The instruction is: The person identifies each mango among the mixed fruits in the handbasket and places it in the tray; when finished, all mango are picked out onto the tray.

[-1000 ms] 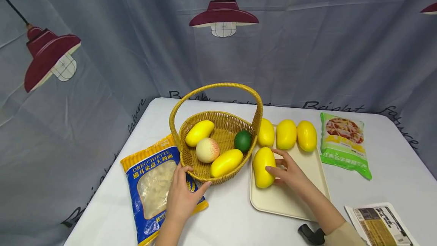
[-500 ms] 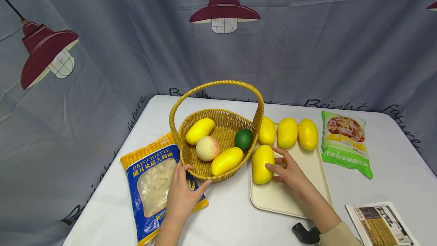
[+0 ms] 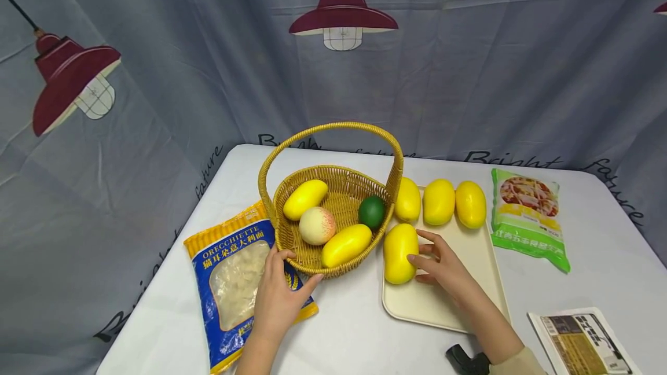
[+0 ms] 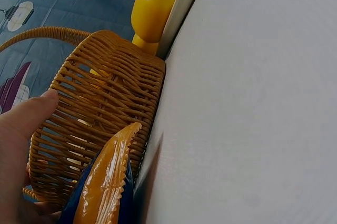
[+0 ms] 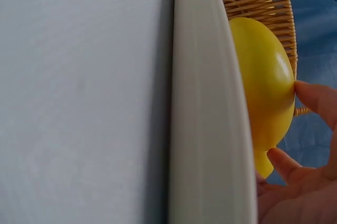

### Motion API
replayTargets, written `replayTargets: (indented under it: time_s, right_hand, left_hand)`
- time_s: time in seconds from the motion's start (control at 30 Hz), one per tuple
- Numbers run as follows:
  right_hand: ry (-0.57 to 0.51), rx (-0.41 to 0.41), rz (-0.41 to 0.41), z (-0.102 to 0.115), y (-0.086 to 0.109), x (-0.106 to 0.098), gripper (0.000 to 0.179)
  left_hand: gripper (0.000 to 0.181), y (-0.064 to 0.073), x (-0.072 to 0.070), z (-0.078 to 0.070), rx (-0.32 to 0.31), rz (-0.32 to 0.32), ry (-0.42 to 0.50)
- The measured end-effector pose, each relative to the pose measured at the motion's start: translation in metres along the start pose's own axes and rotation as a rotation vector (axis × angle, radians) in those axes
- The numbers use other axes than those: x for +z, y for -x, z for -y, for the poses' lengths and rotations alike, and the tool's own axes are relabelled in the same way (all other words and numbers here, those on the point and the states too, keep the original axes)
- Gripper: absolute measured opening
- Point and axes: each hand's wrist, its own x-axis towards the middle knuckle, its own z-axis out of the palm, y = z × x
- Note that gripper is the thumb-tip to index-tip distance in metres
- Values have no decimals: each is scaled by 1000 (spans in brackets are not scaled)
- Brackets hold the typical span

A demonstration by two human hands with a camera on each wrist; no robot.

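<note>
A yellow mango [image 3: 400,254] lies at the left edge of the cream tray [image 3: 436,315], next to the basket. My right hand [image 3: 443,263] pinches it from the right side, thumb on its upper surface; some fingertips are hidden. In the right wrist view two fingertips touch the mango [image 5: 264,84] beyond the tray rim [image 5: 210,129]. My left hand [image 3: 278,295] holds the near left rim of the wicker basket [image 3: 341,195], with the thumb against its outer wall in the left wrist view. Inside lie two yellow mangoes [image 3: 305,199], a peach [image 3: 317,225] and a dark green fruit [image 3: 372,212].
Three more mangoes [image 3: 439,202] line the tray's far side. A blue and yellow pasta bag [image 3: 237,282] lies under the left hand. At right are a green food bag [image 3: 527,219] and a printed packet [image 3: 583,340]. A black curved object [image 3: 464,359] sits near the right sleeve.
The right hand and its mango have shifted slightly, first away and left, then back toward the near side. The left hand and basket stay in place. The head view has tilted a little.
</note>
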Motion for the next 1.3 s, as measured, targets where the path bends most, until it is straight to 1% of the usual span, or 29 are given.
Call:
replayTargets:
  time_s: [0.13, 0.23, 0.33, 0.43, 0.5, 0.53, 0.6, 0.67, 0.73, 0.8, 0.9, 0.97, 1.03, 1.1, 1.17, 1.3]
  right_hand:
    - [97, -12, -23, 0, -1, -3, 78]
    - [161, -60, -40, 1, -2, -8, 78]
    - [232, -156, -78, 8, -2, -14, 76]
    - [290, -277, -128, 22, -1, -17, 69]
    - [326, -356, -137, 35, -1, -17, 65]
    - [339, -394, -128, 42, -2, -16, 63]
    - [362, -454, -77, 57, -5, -12, 61]
    - [394, -507, 12, 73, -11, -7, 61]
    - [423, -566, 125, 86, -21, 1, 62]
    - [444, -601, 256, 96, -33, 9, 62]
    - [478, -600, 436, 104, -51, 22, 58]
    - [513, -569, 524, 105, -60, 29, 56]
    - [564, -544, 581, 104, -66, 35, 57]
    - [617, -548, 615, 102, -72, 40, 58]
    - [676, -567, 629, 101, -75, 44, 57]
    - [762, -603, 628, 100, -78, 51, 56]
  left_hand:
    - [67, 0, 1, 0, 6, -10, -3]
    - [67, 0, 1, 1, 11, -18, -3]
    - [66, 0, 1, 1, 13, -28, -4]
    - [66, 0, 0, 2, 19, -38, -7]
    - [66, 0, 0, 2, 25, -46, -8]
    - [66, 0, 0, 3, 28, -48, -8]
    - [67, 0, 0, 3, 30, -52, -5]
    - [67, 0, -1, 4, 26, -52, -8]
    - [67, 0, -1, 4, 17, -47, -10]
    - [66, 0, -1, 5, 7, -36, -9]
    - [66, 0, 1, 4, -11, -17, -2]
    - [66, 0, 2, 4, -16, -8, 4]
    - [66, 0, 3, 3, -20, -2, 6]
    - [66, 0, 4, 2, -19, -1, 5]
    - [66, 0, 4, 2, -17, -1, 3]
    - [66, 0, 2, 1, -10, -11, -5]
